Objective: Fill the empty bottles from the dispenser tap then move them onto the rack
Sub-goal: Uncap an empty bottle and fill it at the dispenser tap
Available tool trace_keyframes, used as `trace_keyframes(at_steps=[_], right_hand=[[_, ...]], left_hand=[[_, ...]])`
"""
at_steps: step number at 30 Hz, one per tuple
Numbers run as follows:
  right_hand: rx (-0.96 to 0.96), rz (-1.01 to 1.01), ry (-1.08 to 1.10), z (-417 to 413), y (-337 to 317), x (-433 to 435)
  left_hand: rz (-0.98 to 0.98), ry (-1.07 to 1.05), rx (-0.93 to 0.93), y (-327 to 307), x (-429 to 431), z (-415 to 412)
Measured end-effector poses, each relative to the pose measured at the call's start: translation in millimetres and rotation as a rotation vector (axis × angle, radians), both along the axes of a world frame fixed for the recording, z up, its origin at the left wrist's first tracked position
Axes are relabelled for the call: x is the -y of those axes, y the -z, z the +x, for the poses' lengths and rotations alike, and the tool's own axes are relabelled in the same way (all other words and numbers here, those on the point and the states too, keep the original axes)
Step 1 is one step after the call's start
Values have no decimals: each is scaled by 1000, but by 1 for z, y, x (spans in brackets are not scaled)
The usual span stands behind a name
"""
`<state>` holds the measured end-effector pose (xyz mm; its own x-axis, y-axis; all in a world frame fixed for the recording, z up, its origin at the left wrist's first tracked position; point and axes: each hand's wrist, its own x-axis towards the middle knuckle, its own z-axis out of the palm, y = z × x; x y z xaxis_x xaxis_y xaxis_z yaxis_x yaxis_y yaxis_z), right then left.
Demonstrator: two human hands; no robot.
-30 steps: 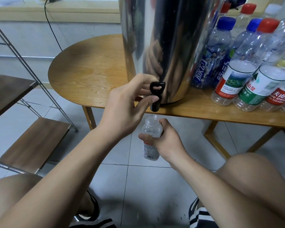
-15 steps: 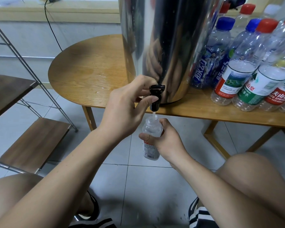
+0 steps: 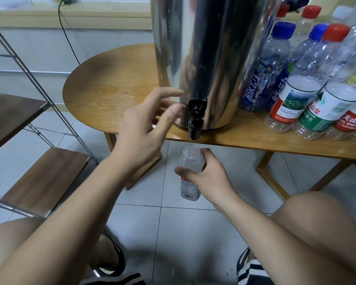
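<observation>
- I saw a wooden table [image 3: 111, 83] over tiles [image 3: 183, 233], with the rack [image 3: 39, 177] at nine o'clock.
- My right hand [image 3: 208, 177] gripped the bottle [image 3: 190, 161] at the tap's [image 3: 196, 118] six o'clock; my left hand [image 3: 144, 134] hung loose-fingered at its nine.

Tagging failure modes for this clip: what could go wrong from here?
1. The small bottle is held with a gap below the tap, so any drip could miss its narrow mouth and wet the floor.
2. The right hand grips it uncapped, so tilting it on the way to the rack may spill.
3. The table already shows a wet patch, so bottles set there could slide.
</observation>
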<state>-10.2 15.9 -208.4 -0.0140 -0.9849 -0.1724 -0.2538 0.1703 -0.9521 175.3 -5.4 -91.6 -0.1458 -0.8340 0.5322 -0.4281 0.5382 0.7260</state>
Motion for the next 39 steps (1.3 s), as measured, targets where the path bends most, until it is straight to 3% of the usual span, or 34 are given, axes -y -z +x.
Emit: trace_keyframes(at_steps=[2,5,9,15,19,24,31,39], right_hand=[[11,-6,-1,-1,0,-1],[15,-22,0,-1,1,-2],[17,-33,-10,-1,-1,-4],[3,-34,-23,-3,-2,-6],[-10,-47,-37,-2,-3,-8],[-41,-74,-52,0,-6,-12],[-66,-74,-78,3,-9,-16],[-161,-104,-174,9,-13,-33]], left_hand=[[6,-125,60,7,12,12],[27,-301,354,32,37,35],[114,-337,562,58,54,46],[52,-282,510,62,56,40],[0,-254,574,65,53,37],[69,-218,451,54,34,34],[302,55,195,38,-16,26],[217,106,346,42,-25,31]])
